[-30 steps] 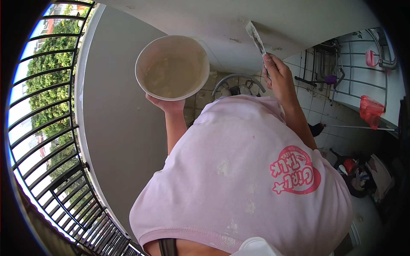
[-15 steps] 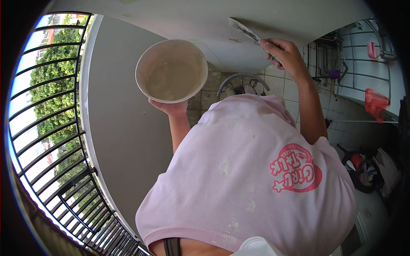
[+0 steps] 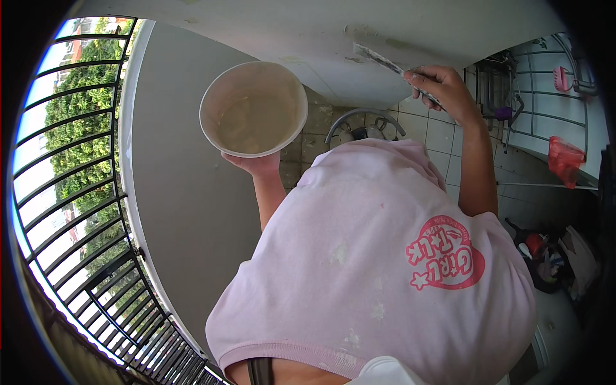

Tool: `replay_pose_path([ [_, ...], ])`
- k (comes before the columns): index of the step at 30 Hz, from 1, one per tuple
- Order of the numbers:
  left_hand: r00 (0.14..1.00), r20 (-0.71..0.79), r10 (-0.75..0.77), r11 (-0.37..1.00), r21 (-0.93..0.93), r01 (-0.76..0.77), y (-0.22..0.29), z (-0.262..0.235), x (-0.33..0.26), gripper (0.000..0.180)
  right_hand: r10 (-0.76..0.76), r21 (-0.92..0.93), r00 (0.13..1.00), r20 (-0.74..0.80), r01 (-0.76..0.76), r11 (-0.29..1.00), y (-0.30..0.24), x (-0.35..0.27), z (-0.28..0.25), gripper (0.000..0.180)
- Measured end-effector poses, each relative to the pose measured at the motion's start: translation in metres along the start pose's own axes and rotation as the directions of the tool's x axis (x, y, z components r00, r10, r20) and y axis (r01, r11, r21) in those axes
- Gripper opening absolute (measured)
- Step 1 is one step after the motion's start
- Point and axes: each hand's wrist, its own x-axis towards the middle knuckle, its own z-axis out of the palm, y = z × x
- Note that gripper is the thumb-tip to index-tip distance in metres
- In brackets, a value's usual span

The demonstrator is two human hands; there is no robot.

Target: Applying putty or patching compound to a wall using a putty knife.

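My left hand [image 3: 255, 163] grips a white round bucket [image 3: 283, 83] from below, with my fingers partly hidden under it. Pale beige paste [image 3: 247, 128] lies in the bottom of the bucket. In my right hand [image 3: 449, 93] is a putty knife [image 3: 384, 61], its blade smeared with paste and pointing up and left. The blade is at the pale wall [image 3: 256, 29]; whether it touches the surface I cannot tell. A few marks and patches show on the wall around the blade.
Below the wall stands a grey round-backed stool or chair [image 3: 364, 115] on a tiled floor [image 3: 439, 135]. Dark window bars [image 3: 70, 138] line the left side. On the right are a wire rack [image 3: 532, 96], a red plastic bag [image 3: 566, 160] and a dark bag of items [image 3: 545, 260].
My right hand and the putty knife have moved down and slightly right along the wall. The bucket in my left hand has shifted a little to the left.
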Motion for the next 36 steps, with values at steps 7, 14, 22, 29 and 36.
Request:
replay_pose_path([
  [7, 0.832, 0.059, -0.552, 0.348, -0.890, 0.294, -0.005, -0.007, -0.003, 0.088, 0.000, 0.015, 1.000, -0.017, 0.000, 1.000, -0.015, 0.028, 0.001, 0.036],
  [14, 0.937, -0.057, -0.346, 0.778, -0.575, 0.252, -0.006, -0.003, 0.000, 0.097, -0.009, 0.017, 0.998, -0.061, 0.010, 1.000, -0.011, 0.022, -0.017, 0.034],
  [22, 0.800, -0.028, -0.600, 0.492, -0.800, 0.342, 0.009, 0.003, 0.002, 0.086, 0.018, 0.024, 0.994, -0.106, -0.015, 1.000, -0.010, -0.002, -0.029, 0.033],
  [29, 0.862, 0.236, -0.448, 0.406, -0.806, 0.432, -0.014, -0.012, -0.008, 0.070, -0.322, -0.217, 0.946, 0.041, 0.323, 0.921, -0.041, -0.057, 0.009, 0.034],
  [36, 0.797, 0.263, -0.543, 0.273, -0.842, 0.465, -0.034, 0.003, -0.001, 0.068, -0.553, -0.508, 0.777, 0.300, 0.621, 0.597, -0.097, -0.065, 0.012, 0.051],
])
